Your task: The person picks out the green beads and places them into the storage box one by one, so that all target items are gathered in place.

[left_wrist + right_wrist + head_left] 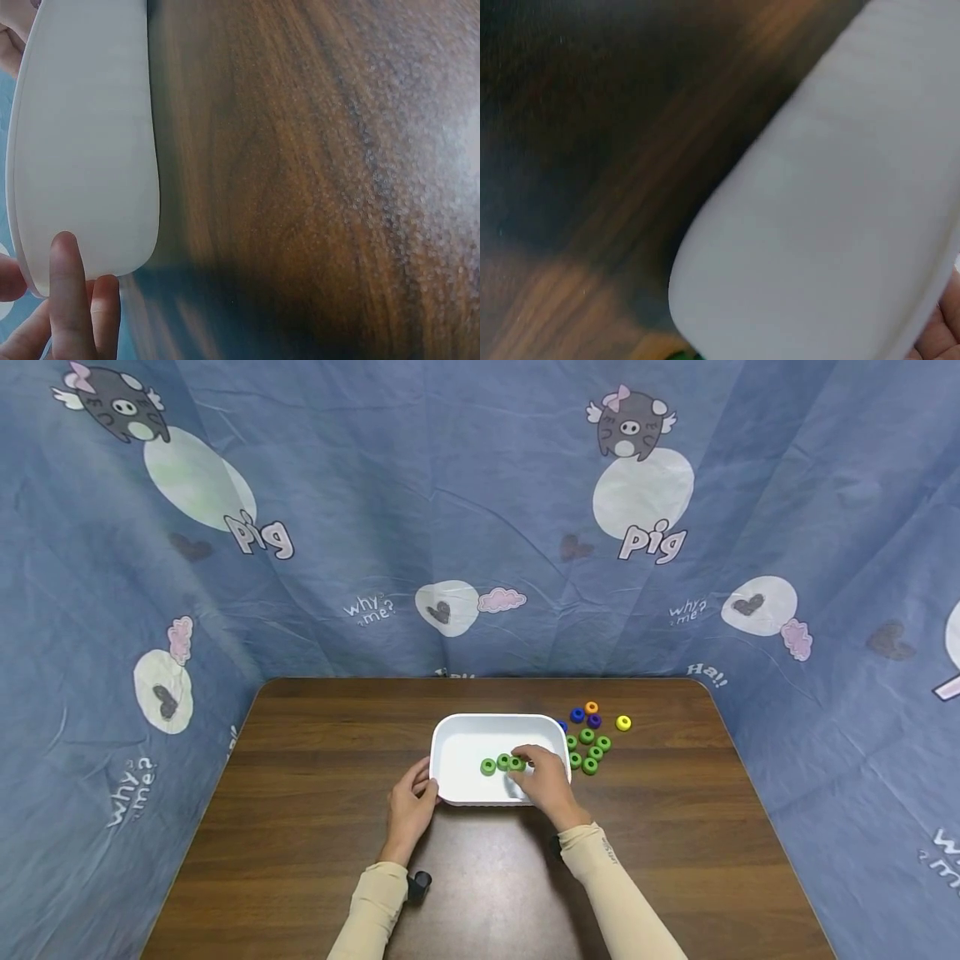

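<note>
Nearest, the person's left hand (409,808) is holding the front left corner of a white, rounded-rectangular, plastic-looking tray (463,745), thumb and fingers lying around its wall. Inside the tray, the right hand (547,782) is having thumb and fingers curled about one small green plastic-looking ring (515,764); how firmly it is pinching, I cannot tell. Other green rings (488,767) are lying just to its left. The step in hand seems to be placing this ring; the next move calls for parting the fingers gently, without pushing its neighbours. Farther right, blue, orange, yellow and more green rings (590,766) are resting on the brown wood-grain table (322,768).
</note>
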{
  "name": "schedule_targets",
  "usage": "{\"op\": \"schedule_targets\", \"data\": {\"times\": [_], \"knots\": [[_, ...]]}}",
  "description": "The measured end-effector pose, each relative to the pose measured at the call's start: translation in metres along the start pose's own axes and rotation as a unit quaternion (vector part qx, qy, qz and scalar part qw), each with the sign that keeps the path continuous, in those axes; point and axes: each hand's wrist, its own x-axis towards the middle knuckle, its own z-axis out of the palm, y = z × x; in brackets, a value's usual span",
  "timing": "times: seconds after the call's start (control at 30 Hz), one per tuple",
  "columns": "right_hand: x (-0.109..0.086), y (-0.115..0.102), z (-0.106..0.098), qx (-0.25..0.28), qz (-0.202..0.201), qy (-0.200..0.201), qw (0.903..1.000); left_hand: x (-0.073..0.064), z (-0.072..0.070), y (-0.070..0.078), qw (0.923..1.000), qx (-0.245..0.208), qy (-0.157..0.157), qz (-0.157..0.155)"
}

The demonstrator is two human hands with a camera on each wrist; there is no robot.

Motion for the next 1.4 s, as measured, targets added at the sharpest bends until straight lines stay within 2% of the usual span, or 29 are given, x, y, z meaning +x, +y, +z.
{"op": "schedule_targets", "data": {"times": [0.3,0.43,0.8,1.07,1.3,1.4], "knots": [[-0.001,-0.002,0.015,-0.012,-0.020,-0.044,0.9988,-0.001,0.000,-0.001,1.0000,-0.005,0.000,-0.002],[0.000,-0.003,0.016,-0.024,-0.034,-0.062,0.9972,0.000,0.000,0.000,1.0000,-0.007,0.000,0.001],[0.007,-0.006,0.015,-0.042,-0.030,-0.103,0.9933,0.000,0.000,-0.002,1.0000,-0.003,0.002,-0.002],[0.013,-0.006,0.018,-0.062,-0.038,-0.111,0.9912,0.000,0.000,-0.001,1.0000,-0.007,0.003,0.001],[0.017,-0.007,0.021,-0.083,-0.038,-0.130,0.9873,0.000,0.003,-0.002,0.9996,-0.002,0.018,0.022],[0.018,-0.007,0.021,-0.081,-0.033,-0.136,0.9869,0.000,0.002,-0.002,0.9998,-0.004,0.014,0.013]]}}
